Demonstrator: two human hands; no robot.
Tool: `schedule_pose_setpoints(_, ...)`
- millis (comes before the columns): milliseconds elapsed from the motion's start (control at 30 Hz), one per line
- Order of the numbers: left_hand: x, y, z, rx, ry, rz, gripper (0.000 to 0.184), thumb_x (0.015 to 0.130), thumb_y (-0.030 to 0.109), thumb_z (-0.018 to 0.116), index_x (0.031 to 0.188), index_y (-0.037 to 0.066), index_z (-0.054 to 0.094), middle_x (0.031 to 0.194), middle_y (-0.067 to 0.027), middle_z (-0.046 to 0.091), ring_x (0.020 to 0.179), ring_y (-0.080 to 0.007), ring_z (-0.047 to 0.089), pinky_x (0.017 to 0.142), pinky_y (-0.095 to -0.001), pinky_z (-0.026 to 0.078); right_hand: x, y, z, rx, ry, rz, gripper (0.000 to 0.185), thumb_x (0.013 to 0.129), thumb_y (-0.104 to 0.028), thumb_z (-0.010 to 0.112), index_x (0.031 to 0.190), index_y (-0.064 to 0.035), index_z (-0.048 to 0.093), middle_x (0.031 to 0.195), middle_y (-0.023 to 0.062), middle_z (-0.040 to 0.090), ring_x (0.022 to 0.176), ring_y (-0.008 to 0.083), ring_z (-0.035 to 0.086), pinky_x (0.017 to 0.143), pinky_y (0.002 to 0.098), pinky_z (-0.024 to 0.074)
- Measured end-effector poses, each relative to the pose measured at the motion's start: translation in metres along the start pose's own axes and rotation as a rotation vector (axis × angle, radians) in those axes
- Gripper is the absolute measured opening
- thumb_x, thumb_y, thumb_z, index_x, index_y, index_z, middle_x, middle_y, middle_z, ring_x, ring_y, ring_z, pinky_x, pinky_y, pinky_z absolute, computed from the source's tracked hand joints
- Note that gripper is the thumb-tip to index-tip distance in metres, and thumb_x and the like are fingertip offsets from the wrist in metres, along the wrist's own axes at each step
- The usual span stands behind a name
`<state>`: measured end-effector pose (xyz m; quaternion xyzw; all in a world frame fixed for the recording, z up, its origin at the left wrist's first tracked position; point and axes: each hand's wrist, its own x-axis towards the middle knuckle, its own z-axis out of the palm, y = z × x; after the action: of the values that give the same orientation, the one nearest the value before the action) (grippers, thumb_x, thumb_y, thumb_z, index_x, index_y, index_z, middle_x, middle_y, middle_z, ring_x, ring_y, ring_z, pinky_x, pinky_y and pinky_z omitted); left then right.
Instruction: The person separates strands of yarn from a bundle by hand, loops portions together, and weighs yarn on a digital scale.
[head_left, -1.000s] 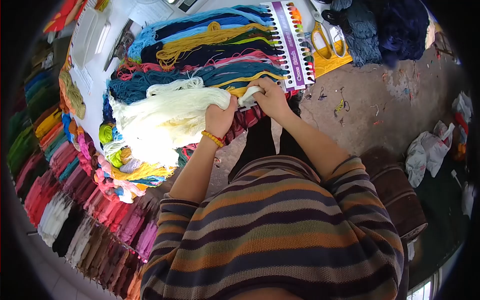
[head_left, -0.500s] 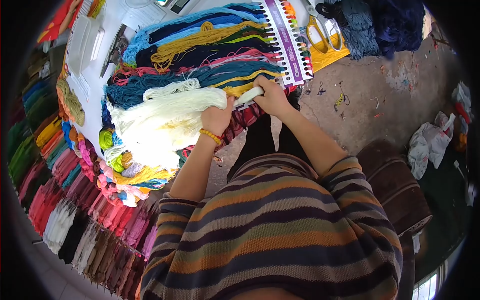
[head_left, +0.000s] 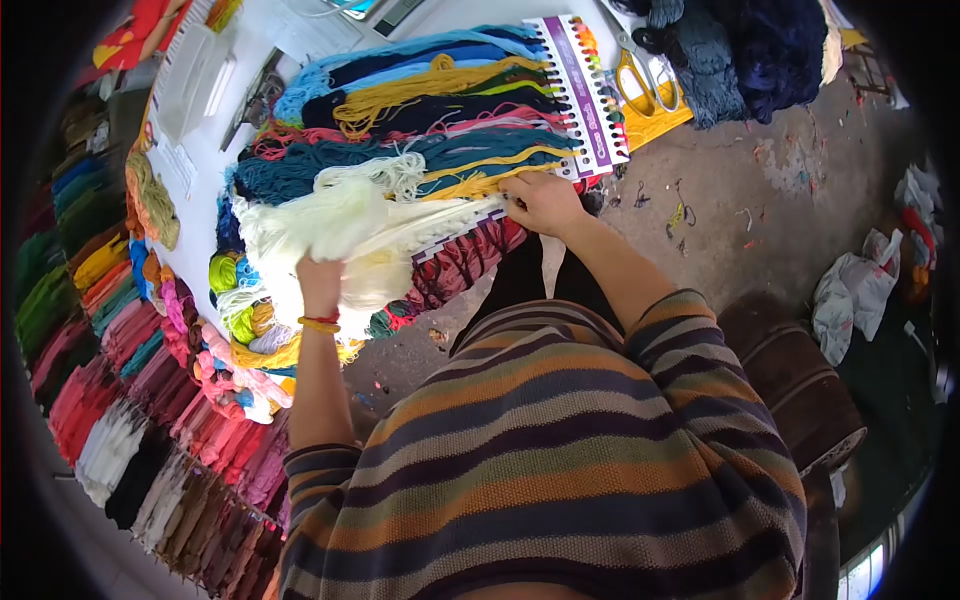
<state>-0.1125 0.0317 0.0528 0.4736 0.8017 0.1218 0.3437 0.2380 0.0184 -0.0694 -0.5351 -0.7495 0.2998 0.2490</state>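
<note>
A bulky hank of white embroidery thread lies across the near side of the table, its strands stretched toward a punched thread card. At the card's near end, my right hand is closed in a pinch on the white strands. My left hand is closed around the loose body of the hank to the left; its fingertips are partly buried in thread and blurred. Yellow thread and teal thread lie just beyond the white, hanging from the card's holes with blue, mustard and pink bundles.
Yellow-handled scissors rest right of the card, beside dark blue yarn. A white plastic tray sits at the table's left. Racks of coloured skeins stand lower left. A brown stool and plastic bags are at right.
My left hand has moved left and down along the white thread, away from my right hand. The strands between the hands are now spread out longer. My right hand stays near the card's end.
</note>
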Motion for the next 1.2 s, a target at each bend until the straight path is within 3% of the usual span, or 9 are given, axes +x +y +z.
schedule_pose_setpoints(67,0.017,0.001,-0.04,-0.3,0.022,0.023,0.018,0.07,0.007,0.061,0.085,-0.002,0.055,0.072,-0.0055,0.058,0.06,-0.0119,0.053,0.05,-0.0238,0.044,0.0,-0.004,-0.004,0.003,-0.031,0.033,0.023,0.074,-0.026,0.054,0.094,-0.0154,0.057,0.083,0.0072,0.059,0.076,0.0249,0.059,0.061,0.0367,0.048)
schedule_pose_setpoints(133,0.068,-0.048,-0.101,0.19,0.146,0.17,0.017,0.071,0.015,0.061,0.074,-0.001,0.058,0.067,-0.0055,0.055,0.059,-0.0131,0.052,0.05,-0.0253,0.042,0.003,-0.009,-0.012,-0.007,-0.089,0.068,0.025,0.075,-0.027,0.054,0.096,-0.0154,0.056,0.086,0.0084,0.059,0.08,0.0261,0.059,0.065,0.0377,0.0478)
schedule_pose_setpoints(300,0.058,0.017,-0.155,-0.044,0.186,0.032,0.026,0.071,0.021,0.059,0.086,0.0,0.064,0.07,-0.0114,0.062,0.062,-0.0171,0.057,0.059,-0.0315,0.046,0.008,-0.017,-0.02,0.026,-0.239,0.175,0.029,0.073,-0.028,0.055,0.1,-0.0159,0.054,0.093,0.0098,0.059,0.086,0.0272,0.057,0.072,0.0381,0.0465)
schedule_pose_setpoints(500,-0.018,0.086,0.042,-0.039,-0.494,0.228,0.03,0.074,0.035,0.062,0.072,0.005,0.064,0.061,-0.0028,0.059,0.052,-0.0113,0.051,0.049,-0.0286,0.042,0.012,-0.027,-0.024,0.039,-0.293,0.307,0.028,0.072,-0.026,0.056,0.098,-0.0158,0.054,0.09,0.009,0.06,0.086,0.0265,0.057,0.072,0.0369,0.0463)
schedule_pose_setpoints(567,-0.021,0.078,0.11,-0.074,-0.432,0.508,0.03,0.075,0.034,0.059,0.077,0.005,0.064,0.068,-0.0145,0.062,0.065,-0.0294,0.062,0.061,-0.0386,0.047,0.012,-0.027,-0.024,0.052,-0.301,0.327,0.026,0.072,-0.024,0.055,0.097,-0.0155,0.054,0.089,0.0088,0.06,0.085,0.0259,0.058,0.07,0.037,0.0464)
schedule_pose_setpoints(633,-0.024,0.091,0.141,0.494,-0.319,0.595,0.038,0.076,0.044,0.056,0.084,0.008,0.066,0.074,-0.0134,0.064,0.069,-0.0307,0.062,0.064,-0.0373,0.048,0.01,-0.022,-0.017,0.056,-0.263,0.32,0.025,0.072,-0.023,0.055,0.096,-0.0153,0.054,0.087,0.0087,0.061,0.084,0.0256,0.058,0.069,0.037,0.0464)
schedule_pose_setpoints(800,-0.008,0.071,0.174,0.568,-0.046,0.977,0.034,0.075,0.04,0.053,0.085,0.01,0.065,0.082,-0.015,0.063,0.074,-0.0322,0.061,0.068,-0.0403,0.048,0.01,-0.023,-0.017,0.056,-0.203,0.301,0.02,0.072,-0.018,0.051,0.092,-0.0138,0.054,0.084,0.0077,0.061,0.081,0.0257,0.058,0.066,0.0377,0.0465)
schedule_pose_setpoints(1000,-0.012,0.068,0.135,0.692,-0.349,0.575,0.029,0.075,0.034,0.054,0.084,0.009,0.064,0.086,-0.0146,0.062,0.078,-0.0309,0.06,0.069,-0.0415,0.047,0.007,-0.017,-0.01,0.05,-0.158,0.263,0.022,0.073,-0.018,0.05,0.094,-0.014,0.054,0.085,0.0084,0.061,0.083,0.0263,0.058,0.068,0.0375,0.0463)
schedule_pose_setpoints(1200,-0.004,0.02,0.027,0.156,-0.19,0.53,0.023,0.072,0.024,0.06,0.083,0.004,0.062,0.068,-0.0131,0.06,0.068,-0.0287,0.06,0.062,-0.0375,0.046,0.014,-0.023,-0.019,0.081,-0.318,0.362,0.025,0.072,-0.02,0.051,0.096,-0.0139,0.053,0.088,0.0108,0.061,0.084,0.0277,0.058,0.069,0.0388,0.0462)
